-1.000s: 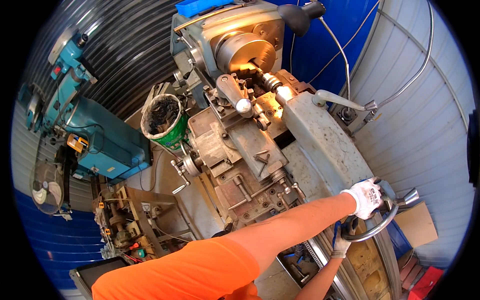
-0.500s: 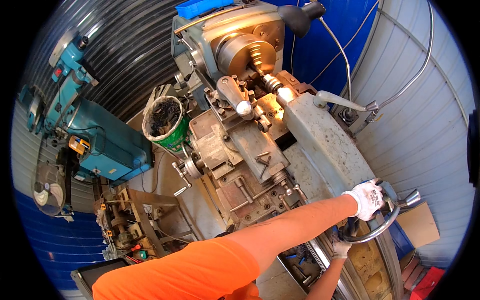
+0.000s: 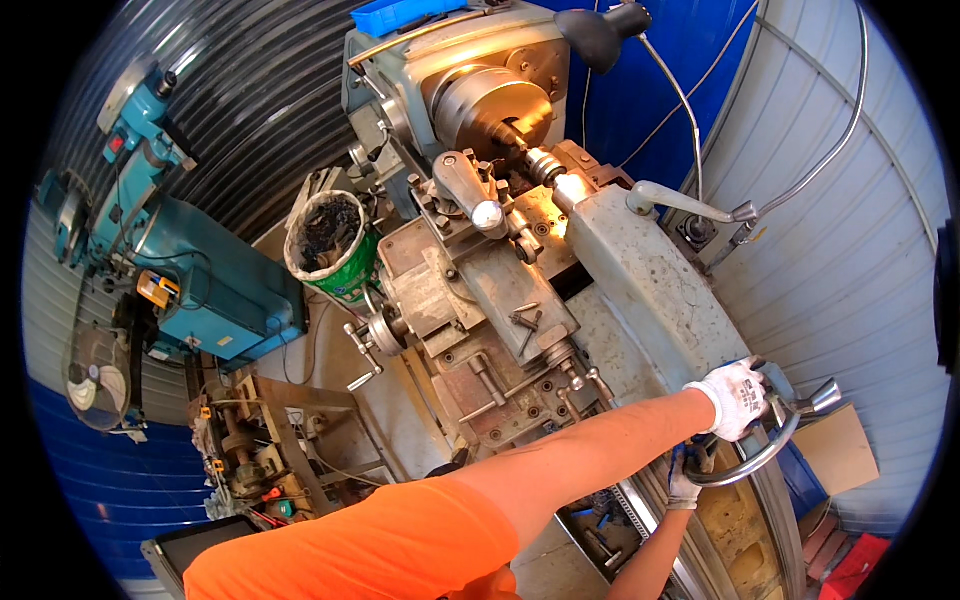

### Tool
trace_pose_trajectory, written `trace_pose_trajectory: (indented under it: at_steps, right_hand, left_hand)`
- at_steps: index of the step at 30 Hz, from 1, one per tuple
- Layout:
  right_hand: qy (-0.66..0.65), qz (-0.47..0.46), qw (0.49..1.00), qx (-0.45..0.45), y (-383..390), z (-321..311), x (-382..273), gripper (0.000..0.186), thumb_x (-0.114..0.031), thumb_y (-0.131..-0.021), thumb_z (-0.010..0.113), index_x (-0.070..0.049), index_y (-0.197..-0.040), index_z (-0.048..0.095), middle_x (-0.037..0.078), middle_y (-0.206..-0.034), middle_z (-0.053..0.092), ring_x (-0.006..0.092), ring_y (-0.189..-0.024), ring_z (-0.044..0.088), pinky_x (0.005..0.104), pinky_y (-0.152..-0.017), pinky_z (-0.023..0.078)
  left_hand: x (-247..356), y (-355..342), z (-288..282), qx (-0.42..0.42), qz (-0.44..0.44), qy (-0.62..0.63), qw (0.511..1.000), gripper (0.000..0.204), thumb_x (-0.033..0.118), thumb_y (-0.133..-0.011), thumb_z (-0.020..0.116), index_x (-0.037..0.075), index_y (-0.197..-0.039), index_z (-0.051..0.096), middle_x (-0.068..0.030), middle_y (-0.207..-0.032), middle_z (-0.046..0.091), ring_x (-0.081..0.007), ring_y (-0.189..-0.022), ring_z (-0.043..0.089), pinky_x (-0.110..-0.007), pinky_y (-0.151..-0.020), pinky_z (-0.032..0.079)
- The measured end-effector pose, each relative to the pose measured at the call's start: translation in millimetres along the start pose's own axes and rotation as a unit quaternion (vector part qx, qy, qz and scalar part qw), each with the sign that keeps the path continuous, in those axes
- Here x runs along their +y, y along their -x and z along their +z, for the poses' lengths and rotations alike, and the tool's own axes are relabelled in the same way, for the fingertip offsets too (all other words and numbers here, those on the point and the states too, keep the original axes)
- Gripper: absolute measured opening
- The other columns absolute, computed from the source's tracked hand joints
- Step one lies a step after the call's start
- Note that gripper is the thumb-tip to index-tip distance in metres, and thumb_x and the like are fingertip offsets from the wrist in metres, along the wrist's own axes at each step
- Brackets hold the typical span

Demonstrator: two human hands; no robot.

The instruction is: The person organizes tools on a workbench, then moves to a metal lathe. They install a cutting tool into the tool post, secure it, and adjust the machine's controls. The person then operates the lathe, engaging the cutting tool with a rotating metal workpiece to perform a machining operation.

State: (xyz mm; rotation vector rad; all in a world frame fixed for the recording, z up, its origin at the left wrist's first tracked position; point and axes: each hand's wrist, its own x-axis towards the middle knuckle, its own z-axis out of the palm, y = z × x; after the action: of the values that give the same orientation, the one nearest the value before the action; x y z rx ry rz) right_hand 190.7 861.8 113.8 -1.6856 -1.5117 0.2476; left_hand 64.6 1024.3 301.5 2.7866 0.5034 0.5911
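Observation:
My left hand [image 3: 736, 400], in a white work glove, reaches across from the orange sleeve and is closed round the upper left of the tailstock handwheel [image 3: 752, 466]. Lower down, my right hand [image 3: 687, 482], in a white glove with dark fingers, is closed at the left side of the same wheel, partly hidden by it. The wheel's chrome handle [image 3: 822, 396] sticks out to the right. From the wheel the grey tailstock [image 3: 650, 270] runs up to a drill chuck [image 3: 545, 167], which faces the large lathe chuck [image 3: 497, 112] under lamplight.
The tool post [image 3: 468, 190] and carriage stand left of the tailstock. A black lamp [image 3: 600, 38] hangs over the chuck. Left are a bucket of dark shavings [image 3: 330, 240] and a teal machine [image 3: 215, 270]. A cardboard piece [image 3: 838, 450] leans at the right wall.
My right hand has shifted slightly up and right along the handwheel. The large lathe chuck shows a different turn position. My left hand and the wheel's handle look unmoved.

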Motion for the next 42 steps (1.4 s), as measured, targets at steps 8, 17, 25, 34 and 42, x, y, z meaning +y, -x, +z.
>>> trace_pose_trajectory:
  at_steps: [8,17,25,34,42]
  right_hand:
    - [-0.062,0.028,0.997,0.023,-3.6,-3.6,-26.6,0.017,-0.008,-0.080,0.074,0.001,-0.083,0.060,0.014,-0.092,0.058,0.0267,-0.084,0.056,0.0398,-0.078,0.046]
    - [-0.128,0.084,0.988,-0.014,-0.7,-9.0,-28.9,0.016,-0.006,-0.080,0.074,0.002,-0.083,0.059,0.012,-0.094,0.058,0.0234,-0.083,0.055,0.0377,-0.077,0.046]
    - [-0.199,0.125,0.971,-0.033,0.6,-15.8,-41.3,0.016,0.004,-0.079,0.068,0.002,-0.092,0.059,0.009,-0.103,0.056,0.0197,-0.090,0.054,0.0335,-0.082,0.046]
    - [-0.259,0.266,0.926,-0.064,5.7,-25.2,-34.6,0.018,0.007,-0.080,0.065,0.001,-0.096,0.059,0.006,-0.097,0.057,0.0147,-0.087,0.053,0.0293,-0.079,0.047]
    - [-0.295,0.297,0.906,-0.060,3.2,-34.7,-48.1,0.021,0.003,-0.082,0.064,-0.001,-0.102,0.059,0.006,-0.087,0.059,0.0112,-0.069,0.052,0.0261,-0.063,0.046]
  left_hand:
    - [0.1,-2.5,2.7,0.004,-0.002,0.000,1.000,0.029,0.040,-0.075,0.062,0.014,-0.084,0.071,-0.0054,-0.084,0.070,-0.0240,-0.096,0.063,-0.046,-0.108,0.035]
    - [-0.2,-1.1,2.8,0.014,0.000,0.004,1.000,0.033,0.044,-0.079,0.059,0.014,-0.082,0.070,-0.0056,-0.081,0.069,-0.0241,-0.095,0.063,-0.047,-0.108,0.034]
    - [-0.1,-0.4,2.1,0.003,-0.013,0.008,1.000,0.032,0.044,-0.080,0.057,0.014,-0.082,0.070,-0.0057,-0.080,0.070,-0.0239,-0.094,0.064,-0.048,-0.109,0.032]
    - [-1.1,-1.9,3.9,-0.003,-0.003,0.007,1.000,0.036,0.046,-0.083,0.054,0.014,-0.083,0.069,-0.0064,-0.083,0.069,-0.0244,-0.098,0.061,-0.049,-0.111,0.030]
    - [0.6,-0.7,-8.7,-0.040,0.000,0.009,0.999,0.038,0.046,-0.085,0.052,0.013,-0.088,0.069,-0.0078,-0.088,0.070,-0.0259,-0.099,0.061,-0.049,-0.111,0.030]
